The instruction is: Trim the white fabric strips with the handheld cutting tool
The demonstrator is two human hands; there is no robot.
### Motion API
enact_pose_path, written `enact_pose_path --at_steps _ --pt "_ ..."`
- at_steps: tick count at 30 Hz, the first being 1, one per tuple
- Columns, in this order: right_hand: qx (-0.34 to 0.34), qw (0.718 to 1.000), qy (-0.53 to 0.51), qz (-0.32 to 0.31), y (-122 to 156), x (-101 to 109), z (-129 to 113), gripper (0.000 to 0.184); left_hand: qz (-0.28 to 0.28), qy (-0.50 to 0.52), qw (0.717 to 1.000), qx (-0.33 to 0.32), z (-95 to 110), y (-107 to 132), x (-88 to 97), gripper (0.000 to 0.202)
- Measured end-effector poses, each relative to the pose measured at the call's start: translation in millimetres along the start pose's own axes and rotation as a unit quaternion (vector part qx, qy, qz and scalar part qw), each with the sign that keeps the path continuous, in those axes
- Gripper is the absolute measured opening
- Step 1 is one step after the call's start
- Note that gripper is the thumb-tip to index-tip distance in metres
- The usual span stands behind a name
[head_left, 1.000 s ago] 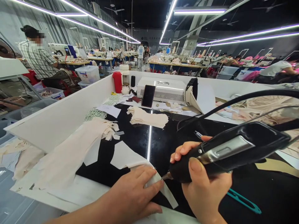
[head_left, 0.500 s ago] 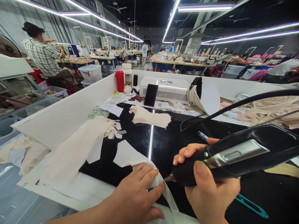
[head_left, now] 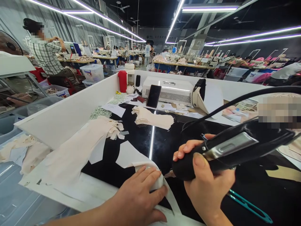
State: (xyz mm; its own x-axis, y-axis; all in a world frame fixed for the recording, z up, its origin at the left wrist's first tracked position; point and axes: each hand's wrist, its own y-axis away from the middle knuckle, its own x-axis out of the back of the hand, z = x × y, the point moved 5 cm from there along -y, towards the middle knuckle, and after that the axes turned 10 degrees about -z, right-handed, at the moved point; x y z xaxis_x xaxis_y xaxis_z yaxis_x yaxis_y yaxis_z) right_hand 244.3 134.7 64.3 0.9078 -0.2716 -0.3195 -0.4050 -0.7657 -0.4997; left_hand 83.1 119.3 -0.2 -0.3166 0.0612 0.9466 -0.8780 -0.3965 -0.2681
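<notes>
My right hand point(head_left: 207, 185) is wrapped round a black corded hand tool point(head_left: 232, 150), whose metal tip rests near the edge of a pale fabric piece point(head_left: 131, 157) on the black glossy table point(head_left: 164, 141). My left hand point(head_left: 138, 197) lies flat with fingers stretched out, pressing that fabric piece down right beside the tool tip. A long pile of cream fabric pieces point(head_left: 77, 150) runs along the left. Another cream stack point(head_left: 152, 117) lies farther back.
A white wall point(head_left: 70, 110) borders the table at left and back. At the back stand a white machine point(head_left: 169, 89), a phone point(head_left: 153, 96), a red bottle point(head_left: 122, 81). Teal snips point(head_left: 249, 205) lie at the right. A person in a checked shirt point(head_left: 44, 53) sits far left.
My left hand has slid slightly forward over the fabric, bunching its edge. The tool has lifted a little and shifted left; the view has drifted slightly.
</notes>
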Motion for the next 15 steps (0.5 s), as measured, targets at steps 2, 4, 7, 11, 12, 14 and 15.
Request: enact_pose_path --at_steps 2,4,7,11,12,14,15 --pt "0.007 1.000 -0.008 0.000 -3.0 -1.0 -1.0 0.040 -0.008 0.009 1.000 0.003 -0.3 -0.1 0.7 0.074" --pt "0.018 1.000 -0.012 0.004 -6.0 -1.3 -1.8 0.040 -0.016 0.013 1.000 0.002 0.0 -0.2 1.1 0.073" --pt "0.026 1.000 -0.012 0.002 -8.6 -1.8 -0.9 0.042 -0.019 0.017 1.000 -0.002 1.0 -0.8 2.0 0.074" --pt "0.026 0.999 -0.011 -0.021 -8.7 -3.1 1.4 0.041 -0.012 0.023 1.000 -0.002 2.4 -2.0 2.8 0.074" --pt "0.025 0.999 -0.011 -0.024 -8.7 -3.2 1.7 0.040 -0.012 0.025 1.000 -0.001 2.7 -2.3 2.7 0.073" --pt "0.022 0.999 -0.010 -0.027 -8.8 -3.4 2.4 0.039 -0.019 0.027 0.999 0.000 2.9 -2.6 2.8 0.073" --pt "0.022 0.999 -0.010 -0.027 -9.0 -3.5 2.7 0.038 -0.022 0.029 0.999 0.000 2.8 -2.7 3.8 0.072"
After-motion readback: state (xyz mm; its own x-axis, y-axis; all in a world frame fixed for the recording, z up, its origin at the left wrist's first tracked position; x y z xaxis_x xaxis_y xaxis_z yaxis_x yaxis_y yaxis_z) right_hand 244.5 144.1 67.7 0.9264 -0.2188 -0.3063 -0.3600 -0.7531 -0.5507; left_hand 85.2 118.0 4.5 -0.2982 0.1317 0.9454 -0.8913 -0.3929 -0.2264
